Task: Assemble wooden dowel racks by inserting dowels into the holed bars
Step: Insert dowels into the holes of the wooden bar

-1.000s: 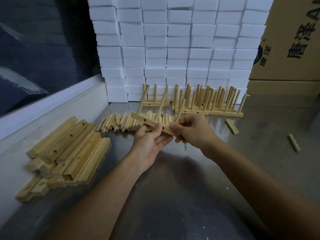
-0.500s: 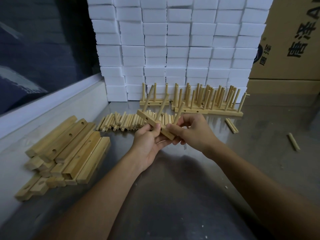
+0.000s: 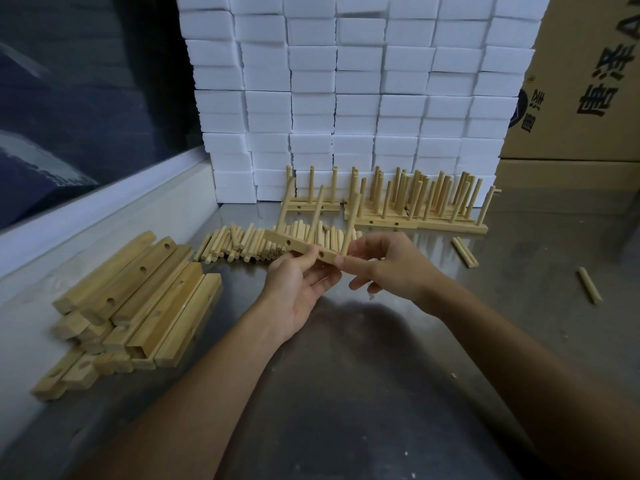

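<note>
**Three dowels up, bar held in both hands**

While both hands meet over the steel table (image 3: 381, 393), they hold one holed bar (image 3: 300, 247) between them, lifted clear of the surface and tilted, its left end higher. Three dowels (image 3: 317, 213) stand in that bar; two side holes show on its near face. The left hand (image 3: 299, 289) lies palm up beneath the bar, thumb pressing on the near face and fingers curled under it. The right hand (image 3: 388, 268) pinches the bar's right end at the base of the third dowel, thumb and forefinger closed on the wood, the other fingers loosely bent below.

Just behind the bar lies a heap of loose dowels (image 3: 249, 242), too many and too overlapped to count. At the far left is a stack of bare bars (image 3: 138, 299); about ten can be made out, though lower ones are partly hidden. Finished racks (image 3: 415, 206) stand against the wall of white foam blocks (image 3: 346, 98): one apart at the left with three dowels, the rest crowded so that their number cannot be told. Two stray dowels (image 3: 464, 251) lie together right of the hands, and one single dowel (image 3: 588, 285) lies farther right. Two cardboard boxes (image 3: 581, 81) are stacked at the far right.
</note>
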